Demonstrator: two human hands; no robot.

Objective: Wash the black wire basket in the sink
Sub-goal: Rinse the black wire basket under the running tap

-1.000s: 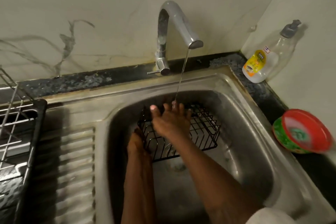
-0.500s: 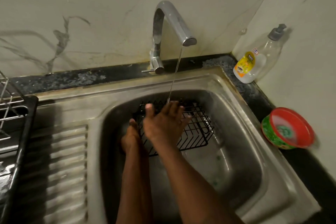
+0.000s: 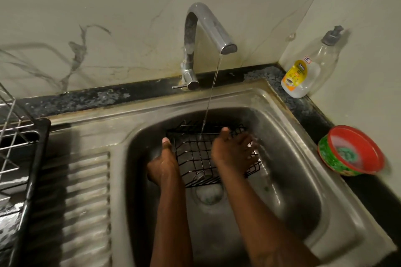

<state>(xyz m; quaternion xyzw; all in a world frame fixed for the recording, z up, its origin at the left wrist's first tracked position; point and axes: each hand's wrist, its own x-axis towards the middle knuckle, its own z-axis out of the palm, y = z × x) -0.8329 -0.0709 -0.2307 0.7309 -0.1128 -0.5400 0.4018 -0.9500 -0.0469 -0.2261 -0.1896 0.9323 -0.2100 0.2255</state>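
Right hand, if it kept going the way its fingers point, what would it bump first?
Probably the sink, its right wall: the right hand lies over the black wire basket, fingers pointing right and away. Depth unclear.

Entry: both arms bare, reaching forward and down from the near edge; left forearm [image 3: 171, 223] ran almost straight ahead, right forearm [image 3: 260, 219] angled in from the right; left hand [image 3: 161, 166] gripped the left side of the black wire basket [image 3: 195, 158], thumb laid forward along the rim, its fingers hidden below; right hand [image 3: 230, 151] lay palm-down across the right half, fingers [image 3: 249, 147] spread and fairly straight, tips blurred; thumb pointed at the far rim; I saw the two hands well apart.
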